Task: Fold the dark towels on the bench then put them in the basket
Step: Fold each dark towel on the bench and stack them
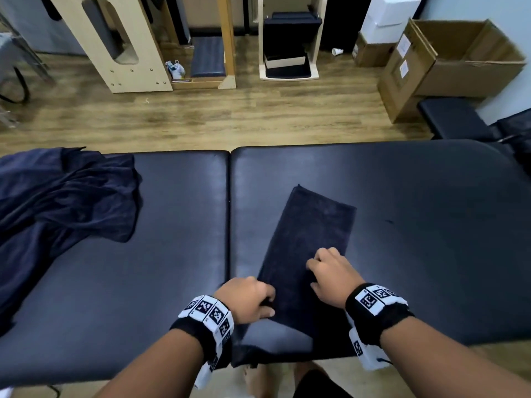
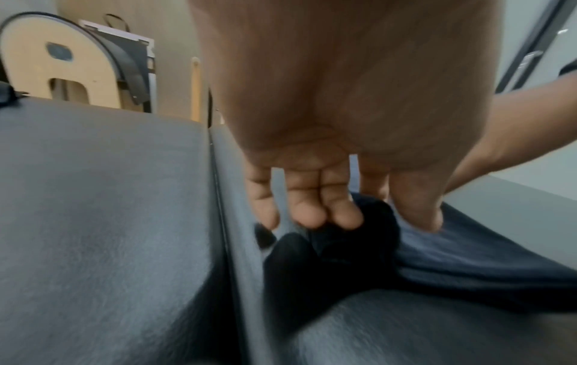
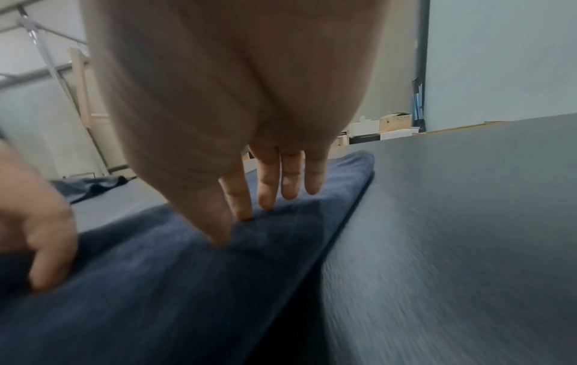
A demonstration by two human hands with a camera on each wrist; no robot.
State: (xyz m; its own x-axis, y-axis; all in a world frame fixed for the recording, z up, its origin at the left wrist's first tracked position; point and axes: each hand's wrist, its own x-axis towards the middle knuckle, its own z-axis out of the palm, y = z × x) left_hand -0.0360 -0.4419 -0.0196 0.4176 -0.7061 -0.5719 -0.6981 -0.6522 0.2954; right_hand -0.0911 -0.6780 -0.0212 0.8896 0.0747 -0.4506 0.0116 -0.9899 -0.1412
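Two dark towels lie on a padded black bench (image 1: 172,282), seen from above. At nine o'clock, one crumpled navy towel (image 1: 66,202) sprawls unfolded over the bench's left end. Near six o'clock, the left hand (image 1: 247,300) curls its fingers (image 2: 309,210) round the near left edge of a folded towel (image 1: 310,234), gripping a bunched bit of cloth. Just right of it, the right hand (image 1: 333,275) rests on that same narrow strip, fingers (image 3: 268,187) straight and close together, tips pressing the cloth. This towel looks partly folded; the crumpled one is untouched, so most of the job remains. No basket shows anywhere. At two o'clock, an open cardboard box (image 1: 459,61) stands on the floor; its contents cannot be seen.
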